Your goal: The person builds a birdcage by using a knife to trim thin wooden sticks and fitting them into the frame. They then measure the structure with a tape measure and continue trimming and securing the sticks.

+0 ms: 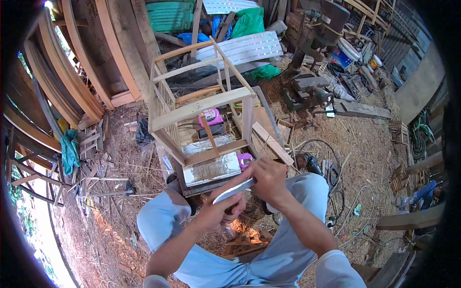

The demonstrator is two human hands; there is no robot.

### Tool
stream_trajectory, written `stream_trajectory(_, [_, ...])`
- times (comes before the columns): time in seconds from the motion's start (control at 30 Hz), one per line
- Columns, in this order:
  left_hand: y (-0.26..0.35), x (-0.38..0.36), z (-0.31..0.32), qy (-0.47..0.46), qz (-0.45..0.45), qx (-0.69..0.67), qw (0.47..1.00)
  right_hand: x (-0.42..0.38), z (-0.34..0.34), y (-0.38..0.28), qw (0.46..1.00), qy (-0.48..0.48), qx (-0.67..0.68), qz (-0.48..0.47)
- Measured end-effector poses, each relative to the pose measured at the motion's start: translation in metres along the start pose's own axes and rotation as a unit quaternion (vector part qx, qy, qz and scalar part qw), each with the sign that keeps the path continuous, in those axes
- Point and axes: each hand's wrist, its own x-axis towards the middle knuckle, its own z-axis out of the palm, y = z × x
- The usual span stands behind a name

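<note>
Right hand (269,178) grips one knife (233,191) between two knees (308,188); left hand (222,210) curls under it, and I can't tell what that one holds. The knife looks flat, pale and shiny. One wooden frame (204,109) stands ahead.

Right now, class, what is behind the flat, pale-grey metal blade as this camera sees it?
The left hand shows on both sides of the flat, pale-grey metal blade, so part of it lies behind. The covered stretch, and anything else directly behind, cannot be seen.
</note>
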Motion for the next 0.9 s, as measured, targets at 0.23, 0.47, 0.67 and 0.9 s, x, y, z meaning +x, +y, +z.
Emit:
stream_trajectory(0.23, [0.001, -0.003, -0.001, -0.079, 0.014, -0.021, 0.997, 0.004, 0.001, 0.001, 1.000, 0.010, -0.015, -0.015])
stream_trajectory(0.47, [0.000, -0.002, 0.002, -0.053, 0.007, -0.088, 0.995, 0.007, -0.002, 0.008, 0.998, 0.039, -0.043, 0.028])
stream_trajectory(0.67, [-0.001, -0.005, 0.003, -0.108, 0.022, 0.018, 0.994, 0.018, -0.019, 0.045, 0.975, 0.081, -0.120, 0.166])
stream_trajectory(0.9, [-0.004, 0.006, -0.001, -0.017, 0.034, -0.040, 0.998, 0.010, -0.012, 0.014, 0.996, 0.024, 0.009, 0.081])
